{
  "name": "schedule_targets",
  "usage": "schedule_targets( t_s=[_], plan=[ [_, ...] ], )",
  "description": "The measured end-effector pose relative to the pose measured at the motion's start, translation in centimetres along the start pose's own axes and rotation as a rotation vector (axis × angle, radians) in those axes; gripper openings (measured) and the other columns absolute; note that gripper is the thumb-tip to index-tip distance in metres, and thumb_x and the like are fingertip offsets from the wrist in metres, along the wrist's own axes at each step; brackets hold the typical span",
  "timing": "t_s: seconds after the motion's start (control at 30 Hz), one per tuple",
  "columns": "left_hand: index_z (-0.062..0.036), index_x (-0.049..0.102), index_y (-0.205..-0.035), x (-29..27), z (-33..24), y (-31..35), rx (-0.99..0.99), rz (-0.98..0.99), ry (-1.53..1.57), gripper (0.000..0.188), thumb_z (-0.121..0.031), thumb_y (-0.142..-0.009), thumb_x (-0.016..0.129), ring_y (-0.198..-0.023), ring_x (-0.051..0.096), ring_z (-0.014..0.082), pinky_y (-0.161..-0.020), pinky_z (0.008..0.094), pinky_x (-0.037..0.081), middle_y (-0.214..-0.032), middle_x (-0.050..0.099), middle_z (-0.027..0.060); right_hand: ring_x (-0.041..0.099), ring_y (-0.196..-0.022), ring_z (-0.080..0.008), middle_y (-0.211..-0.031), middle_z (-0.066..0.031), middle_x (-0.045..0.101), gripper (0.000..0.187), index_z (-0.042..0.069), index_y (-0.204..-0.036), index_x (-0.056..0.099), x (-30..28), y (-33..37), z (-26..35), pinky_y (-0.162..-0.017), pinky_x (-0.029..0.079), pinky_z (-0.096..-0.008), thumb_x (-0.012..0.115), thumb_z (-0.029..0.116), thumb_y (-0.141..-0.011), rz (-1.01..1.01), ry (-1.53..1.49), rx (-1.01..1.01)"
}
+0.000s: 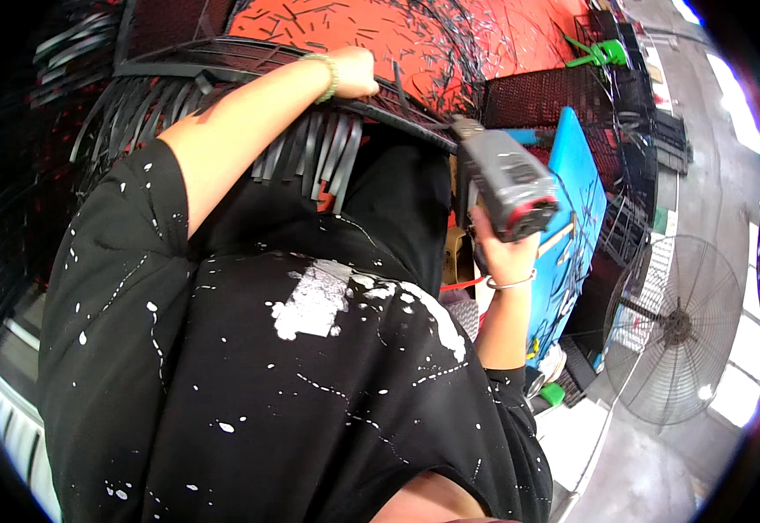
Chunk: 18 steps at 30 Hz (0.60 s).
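Note:
My left hand [355, 71] is closed at the upper edge of a black furniture-like frame [406, 124]. Whatever its fingers pinch is hidden. Flat black strips [310, 148] hang in a row from that frame, below my left forearm. In my right hand [511, 253] is a grey pistol-grip power tool [506, 174] with a red-trimmed rear end. Its nose points up and left, close to the frame's right end. Motion blur and the angle leave its exact kind unclear.
Beyond the frame, cut black strips litter an orange-red surface [310, 24]. To the right stand a black woven panel [541, 98], a blue board [576, 187] and a large floor fan [676, 327]. A green tool [602, 54] lies at the upper right.

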<state>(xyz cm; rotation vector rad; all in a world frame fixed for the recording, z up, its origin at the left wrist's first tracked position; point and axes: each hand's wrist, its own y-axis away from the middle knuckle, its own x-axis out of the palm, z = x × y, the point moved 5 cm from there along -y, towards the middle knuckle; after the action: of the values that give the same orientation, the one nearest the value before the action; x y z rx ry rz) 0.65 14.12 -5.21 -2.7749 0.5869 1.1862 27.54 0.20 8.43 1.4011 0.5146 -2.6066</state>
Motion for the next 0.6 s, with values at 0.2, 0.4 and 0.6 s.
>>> schedule_targets(
  t_s=[0.2, 0.4, 0.6],
  plan=[
    [-0.0060, 0.074, -0.075, 0.5, 1.0, -0.2, 0.014, 0.077, 0.109, 0.029, -0.031, -0.083, 0.062, -0.056, 0.060, 0.0165, -0.058, 0.0334, 0.047, -0.060, 0.064, 0.0073, 0.051, -0.052, -0.0138, -0.063, -0.0047, 0.053, 0.024, -0.002, -0.102, 0.059, -5.5, 5.2, -10.4, -0.053, 0.043, -0.0281, 0.068, 0.011, -0.084, -0.296, -0.655, 0.639],
    [-0.0051, 0.073, -0.075, 0.9, 1.4, -0.1, -0.001, 0.145, 0.226, 0.033, -0.032, -0.088, 0.060, -0.055, 0.053, 0.0101, -0.054, 0.0296, 0.042, -0.059, 0.060, 0.0012, 0.043, -0.056, -0.0079, -0.063, 0.0052, 0.042, 0.026, 0.004, -0.113, 0.056, -8.3, 15.1, -24.4, -0.059, 0.042, -0.0291, 0.055, 0.023, -0.096, -0.539, -1.379, 0.829],
    [-0.0035, 0.072, -0.077, 0.8, 1.8, -0.5, 0.028, 0.156, 0.256, 0.034, -0.032, -0.089, 0.060, -0.061, 0.055, 0.0088, -0.060, 0.0280, 0.044, -0.064, 0.063, 0.0009, 0.043, -0.057, -0.0062, -0.061, 0.0073, 0.040, 0.036, -0.007, -0.105, 0.056, -9.2, 22.5, -31.8, -0.063, 0.040, -0.0263, 0.063, 0.026, -0.091, -0.908, -1.591, 0.789]
  ],
)
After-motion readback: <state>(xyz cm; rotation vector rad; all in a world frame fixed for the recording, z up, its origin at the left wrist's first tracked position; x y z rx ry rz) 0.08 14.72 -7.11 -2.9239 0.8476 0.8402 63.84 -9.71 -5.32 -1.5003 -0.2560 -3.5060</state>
